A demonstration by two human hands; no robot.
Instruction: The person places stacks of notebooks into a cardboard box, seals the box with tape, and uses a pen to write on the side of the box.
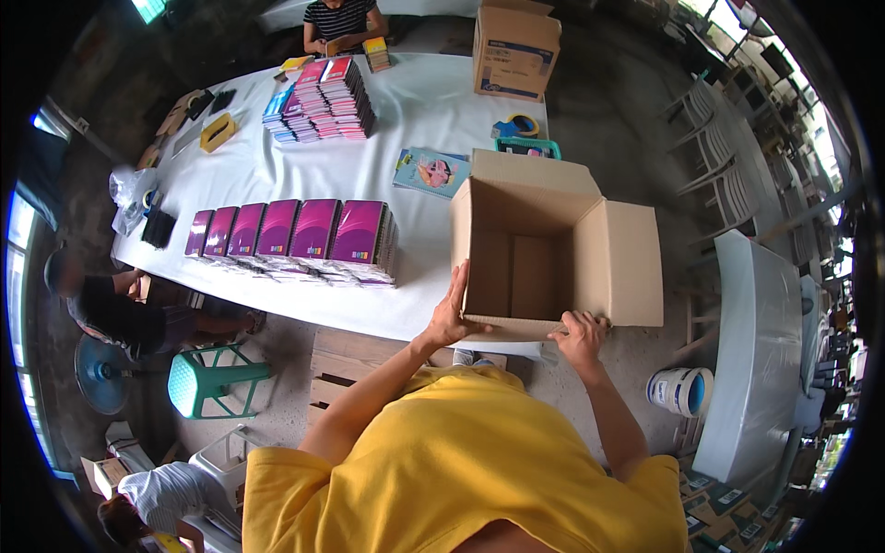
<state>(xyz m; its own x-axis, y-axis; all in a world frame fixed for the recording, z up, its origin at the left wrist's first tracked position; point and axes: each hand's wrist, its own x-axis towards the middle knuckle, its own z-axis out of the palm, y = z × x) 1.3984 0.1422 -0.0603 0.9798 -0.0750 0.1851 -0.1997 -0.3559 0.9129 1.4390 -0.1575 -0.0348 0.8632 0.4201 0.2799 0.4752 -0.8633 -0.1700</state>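
Observation:
An open, empty cardboard box (pixel 544 249) stands on the near right corner of a white-covered table (pixel 415 111), its flaps spread outward. My left hand (pixel 452 313) presses flat against the box's near left side, fingers up along the wall. Gripping the near edge of the box at its bottom right flap is my right hand (pixel 581 334). Just left of the box lies a row of purple-covered book stacks (pixel 304 235).
More book stacks (pixel 323 100) and a thin booklet (pixel 431 172) lie farther back, with a second cardboard box (pixel 514 48) and tape rolls (pixel 521 126). A person sits at the far end, another at the left. A green stool (pixel 212 378) and a white bucket (pixel 680 390) stand on the floor.

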